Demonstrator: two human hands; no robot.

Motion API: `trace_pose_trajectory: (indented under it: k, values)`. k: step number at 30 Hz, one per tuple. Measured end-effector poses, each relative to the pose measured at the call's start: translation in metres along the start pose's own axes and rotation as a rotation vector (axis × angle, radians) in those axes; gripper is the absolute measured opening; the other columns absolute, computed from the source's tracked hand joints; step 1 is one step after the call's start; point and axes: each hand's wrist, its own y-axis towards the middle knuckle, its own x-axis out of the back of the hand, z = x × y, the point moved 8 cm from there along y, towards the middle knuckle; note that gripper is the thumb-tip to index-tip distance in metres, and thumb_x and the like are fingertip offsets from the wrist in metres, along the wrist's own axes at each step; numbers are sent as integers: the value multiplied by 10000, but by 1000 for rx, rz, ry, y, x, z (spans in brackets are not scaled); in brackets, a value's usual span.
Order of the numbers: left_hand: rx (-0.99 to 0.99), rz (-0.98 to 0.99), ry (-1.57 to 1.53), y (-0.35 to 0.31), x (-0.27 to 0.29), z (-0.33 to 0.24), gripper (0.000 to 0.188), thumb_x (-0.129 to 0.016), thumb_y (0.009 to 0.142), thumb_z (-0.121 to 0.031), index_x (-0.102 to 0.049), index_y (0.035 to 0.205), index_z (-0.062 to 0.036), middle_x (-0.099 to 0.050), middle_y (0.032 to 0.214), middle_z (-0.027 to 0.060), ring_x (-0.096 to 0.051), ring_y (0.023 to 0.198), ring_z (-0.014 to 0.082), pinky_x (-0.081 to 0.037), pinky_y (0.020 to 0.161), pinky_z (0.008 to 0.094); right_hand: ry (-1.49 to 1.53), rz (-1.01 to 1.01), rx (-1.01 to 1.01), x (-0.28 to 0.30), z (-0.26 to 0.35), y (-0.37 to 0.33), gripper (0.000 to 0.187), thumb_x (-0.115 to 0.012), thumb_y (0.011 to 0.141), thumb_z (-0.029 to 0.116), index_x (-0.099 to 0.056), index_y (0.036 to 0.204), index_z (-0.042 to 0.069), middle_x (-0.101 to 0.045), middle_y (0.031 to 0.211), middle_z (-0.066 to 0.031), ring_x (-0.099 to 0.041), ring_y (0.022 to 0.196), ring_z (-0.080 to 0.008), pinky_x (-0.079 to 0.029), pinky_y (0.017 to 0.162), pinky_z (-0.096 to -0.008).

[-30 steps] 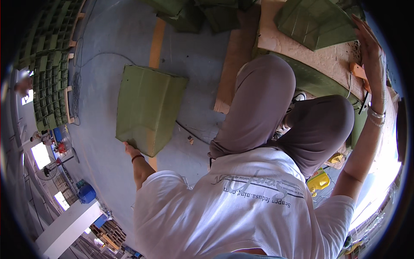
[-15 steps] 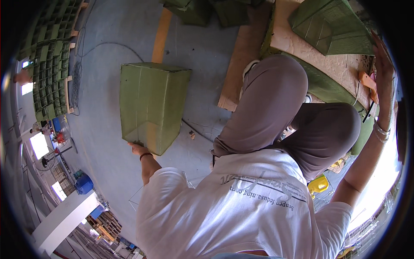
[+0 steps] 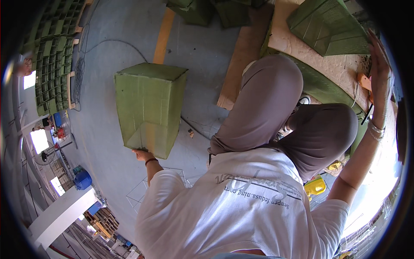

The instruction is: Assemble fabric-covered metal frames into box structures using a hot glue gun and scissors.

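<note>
My left hand point(image 3: 142, 154) grips the lower edge of a green mesh box point(image 3: 148, 97), holding it out over the floor to my left. Its open end faces me, and part of the floor shows through the mesh. Some of the fingers are hidden behind the edge. At the far right, my right hand point(image 3: 380, 64) is stretched out with its fingers extended, beside the corner of a second green mesh box point(image 3: 327, 28). Whether it touches that box I cannot tell. An orange-handled tool point(image 3: 365, 81) lies close to the right wrist.
The second box rests on a brown board-topped work surface point(image 3: 297, 34) with green sides. A wooden board point(image 3: 241, 60) lies beside my knee. More green boxes point(image 3: 194, 11) stand on the floor ahead. Stacked green lattice pieces point(image 3: 54, 56) and a dark cable point(image 3: 114, 41) are at the left.
The box in my left hand has shifted slightly left and tilted, showing more of its far side. My right hand stays beside the second box.
</note>
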Motion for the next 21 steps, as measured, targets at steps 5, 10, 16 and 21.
trace_pose_trajectory:
  k: [5, 10, 16, 21]
  values:
    - [-329, 230, 409, 2, -77, -75, 617, -472, 986, -471, -668, 907, 109, -661, 794, 155, -557, 649, 235, -463, 579, 410, 44, -29, -16, 7, 22, 2, 303, -553, 950, 99, -618, 1245, 130, -630, 1249, -82, -626, 1112, -268, -506, 910, -343]
    - [-350, 454, 16, -33, -190, -209, 401, -539, 989, -247, -654, 753, 57, -596, 703, 38, -488, 590, 160, -423, 511, 369, 41, -3, -31, 25, 39, 5, 265, -565, 933, 85, -630, 1189, 62, -638, 1215, -130, -603, 1134, -318, -499, 925, -381]
    - [-1044, 127, 651, -142, -294, -338, 418, -548, 920, -475, -753, 874, -114, -700, 834, 188, -665, 783, 393, -502, 652, 505, 25, -25, -23, 20, 37, 2, 245, -562, 934, 79, -637, 1166, 55, -638, 1214, -128, -575, 1174, -327, -482, 956, -415]
    - [-1204, 381, 741, -311, -349, -309, 445, -492, 951, -447, -738, 862, -87, -710, 834, 156, -691, 796, 343, -538, 689, 475, 38, -51, 1, 15, 35, 4, 230, -572, 928, 75, -642, 1145, 43, -636, 1212, -146, -579, 1170, -328, -481, 960, -411]
